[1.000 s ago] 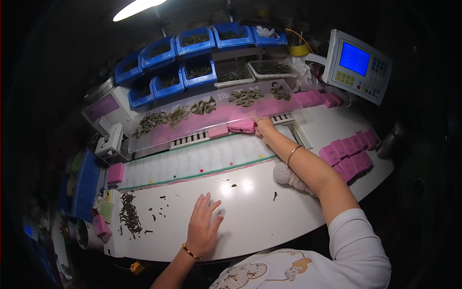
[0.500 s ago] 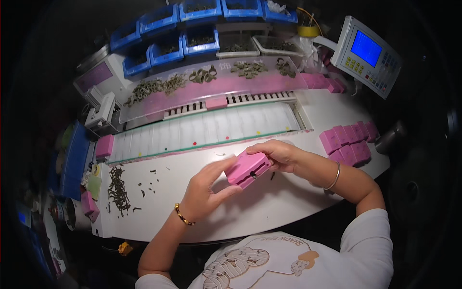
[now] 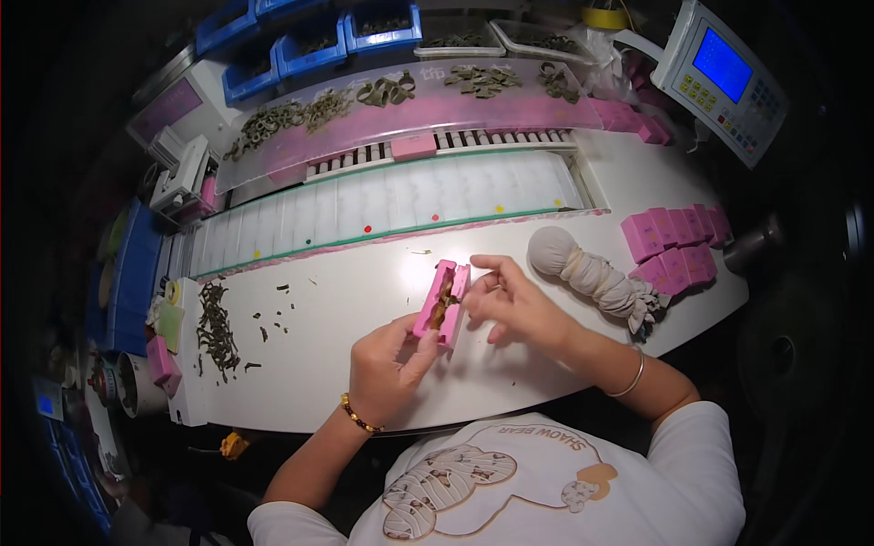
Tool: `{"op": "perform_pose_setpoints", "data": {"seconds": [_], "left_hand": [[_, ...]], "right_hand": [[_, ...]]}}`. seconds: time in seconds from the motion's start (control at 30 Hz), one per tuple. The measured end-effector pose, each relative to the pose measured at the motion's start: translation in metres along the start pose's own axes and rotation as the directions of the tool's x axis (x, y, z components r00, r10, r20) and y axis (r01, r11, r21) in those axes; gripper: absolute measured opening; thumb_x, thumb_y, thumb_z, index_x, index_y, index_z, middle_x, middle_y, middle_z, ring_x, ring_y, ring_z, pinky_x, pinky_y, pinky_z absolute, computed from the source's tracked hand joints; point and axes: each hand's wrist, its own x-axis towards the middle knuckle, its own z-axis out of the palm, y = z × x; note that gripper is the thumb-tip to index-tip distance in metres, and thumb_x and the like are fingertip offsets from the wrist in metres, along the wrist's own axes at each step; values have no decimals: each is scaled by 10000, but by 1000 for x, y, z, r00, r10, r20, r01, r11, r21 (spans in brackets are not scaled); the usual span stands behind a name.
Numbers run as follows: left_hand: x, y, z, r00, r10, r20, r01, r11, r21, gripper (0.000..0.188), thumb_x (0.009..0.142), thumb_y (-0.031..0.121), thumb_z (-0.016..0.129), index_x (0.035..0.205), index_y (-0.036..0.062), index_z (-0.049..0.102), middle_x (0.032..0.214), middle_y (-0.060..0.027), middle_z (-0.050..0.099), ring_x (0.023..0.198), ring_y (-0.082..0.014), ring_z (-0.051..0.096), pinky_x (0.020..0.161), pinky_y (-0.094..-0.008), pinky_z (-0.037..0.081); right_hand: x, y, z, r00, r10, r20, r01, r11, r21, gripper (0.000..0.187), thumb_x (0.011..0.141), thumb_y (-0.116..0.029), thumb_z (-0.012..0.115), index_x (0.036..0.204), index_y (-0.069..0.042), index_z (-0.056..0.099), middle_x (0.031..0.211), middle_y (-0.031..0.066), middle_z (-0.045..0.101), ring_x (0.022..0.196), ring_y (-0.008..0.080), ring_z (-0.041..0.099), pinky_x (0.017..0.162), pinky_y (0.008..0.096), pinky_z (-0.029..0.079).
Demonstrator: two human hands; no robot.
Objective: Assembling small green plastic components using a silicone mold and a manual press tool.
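A pink block-shaped mould is held in my left hand, thumb and fingers gripping its lower end. It stands tilted over the white table, its long side parted so a brown and dark green inside shows. My right hand is close by the mould's right edge, its fingers apart and partly curled. Whether a fingertip touches the mould I cannot tell. Below the right hand's wrist and to its right lies a bundled whitish cloth pouch with a rounded end.
Dark green scraps lie at the table's left. Several pink moulds are stacked at the right. A long panel with a green edge crosses the table, rollers behind it. Blue bins, green pieces on a mat and a control screen stand farther back.
The mould has turned more upright and its side is now parted wide. My right hand has let go of it, spreading its fingers. The cloth pouch has come into sight, and the view has shifted.
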Motion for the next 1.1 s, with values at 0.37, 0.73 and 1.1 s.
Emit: {"op": "perform_pose_setpoints", "data": {"seconds": [0.37,0.73,1.1], "left_hand": [[2,-3,-5,985,-140,104,162,954,-251,560,820,137,801,1243,1,460,1033,-116,652,938,-159,661,754,-301,560],[27,-8,-28,857,-257,446,397,881,-256,358,859,114,756,1157,6,590,1048,-36,631,935,-93,596,805,-241,506],[8,-30,-20,901,-279,333,380,879,-290,224,1023,168,553,1135,-17,612,1019,-32,640,898,-67,566,821,-242,480]], "right_hand": [[-5,-6,4,978,-65,199,68,998,-11,545,975,-150,611,1479,-61,424,1236,120,585,1093,155,571,861,283,510],[5,-14,15,801,-516,303,577,531,-620,222,867,-79,633,1079,-24,668,1008,145,669,866,297,633,786,400,509],[-32,1,38,729,-654,202,444,227,-867,385,722,-91,759,1044,-38,555,1058,118,542,929,294,571,736,366,509]]}}
